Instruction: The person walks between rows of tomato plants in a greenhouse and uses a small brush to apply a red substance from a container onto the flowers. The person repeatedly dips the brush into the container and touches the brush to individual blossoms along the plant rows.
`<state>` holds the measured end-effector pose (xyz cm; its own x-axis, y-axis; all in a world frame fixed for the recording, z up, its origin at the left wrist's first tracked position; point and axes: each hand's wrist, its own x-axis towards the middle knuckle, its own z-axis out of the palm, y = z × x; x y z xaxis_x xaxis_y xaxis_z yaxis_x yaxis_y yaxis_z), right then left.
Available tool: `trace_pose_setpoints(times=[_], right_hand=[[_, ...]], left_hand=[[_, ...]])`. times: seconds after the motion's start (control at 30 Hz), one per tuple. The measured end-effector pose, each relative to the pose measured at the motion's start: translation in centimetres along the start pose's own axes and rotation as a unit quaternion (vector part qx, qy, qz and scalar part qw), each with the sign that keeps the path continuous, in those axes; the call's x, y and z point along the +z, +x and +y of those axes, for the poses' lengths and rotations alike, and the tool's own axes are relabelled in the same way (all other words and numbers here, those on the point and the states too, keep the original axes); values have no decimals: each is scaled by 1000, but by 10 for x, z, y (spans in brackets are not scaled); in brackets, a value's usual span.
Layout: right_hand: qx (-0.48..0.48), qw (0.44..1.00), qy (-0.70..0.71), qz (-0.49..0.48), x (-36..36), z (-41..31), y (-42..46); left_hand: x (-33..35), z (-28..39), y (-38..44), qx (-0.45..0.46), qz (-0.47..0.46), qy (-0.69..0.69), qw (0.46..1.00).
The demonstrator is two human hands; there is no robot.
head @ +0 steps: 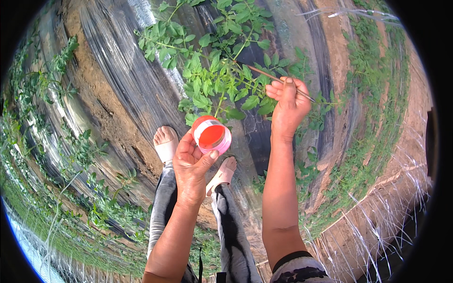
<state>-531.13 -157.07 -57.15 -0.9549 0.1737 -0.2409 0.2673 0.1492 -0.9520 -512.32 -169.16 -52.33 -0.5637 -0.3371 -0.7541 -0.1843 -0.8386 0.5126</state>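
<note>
My left hand (193, 161) grips a small round plastic jar (212, 136), with a white band and a pinkish rim. Its opening is tilted towards the camera, showing red inside. In my right hand (292, 102) is a thin brown stick or brush (263, 73), held between thumb and fingers. The far tip of the stick reaches the upper stem area of a leafy tomato plant (223, 76); whether it touches is hard to tell. The plant stands just beyond the jar, between and ahead of both hands.
Dark plastic mulch film (120, 56) covers the beds, with bare soil (106, 116) between strips. More plant rows (375, 78) run along both sides. My sandalled feet (166, 141) stand near the plant. White strings (375, 226) hang at lower right, and a clear strand crosses the upper right.
</note>
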Motion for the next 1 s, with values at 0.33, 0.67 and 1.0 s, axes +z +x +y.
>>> trace_pose_setpoints(times=[0.33, 0.67, 1.0], right_hand=[[-22, 999, -36, -27, 11, 4, 8], [-25, 999, -21, -28, 13, -4, 6], [-8, 999, -20, -25, 9, -3, 6]], left_hand=[[2, 2, 0, -9, 2, 3, 1000], [2, 4, 1, -5, -8, -5, 1000], [5, 5, 1, -9, -10, -8, 1000]])
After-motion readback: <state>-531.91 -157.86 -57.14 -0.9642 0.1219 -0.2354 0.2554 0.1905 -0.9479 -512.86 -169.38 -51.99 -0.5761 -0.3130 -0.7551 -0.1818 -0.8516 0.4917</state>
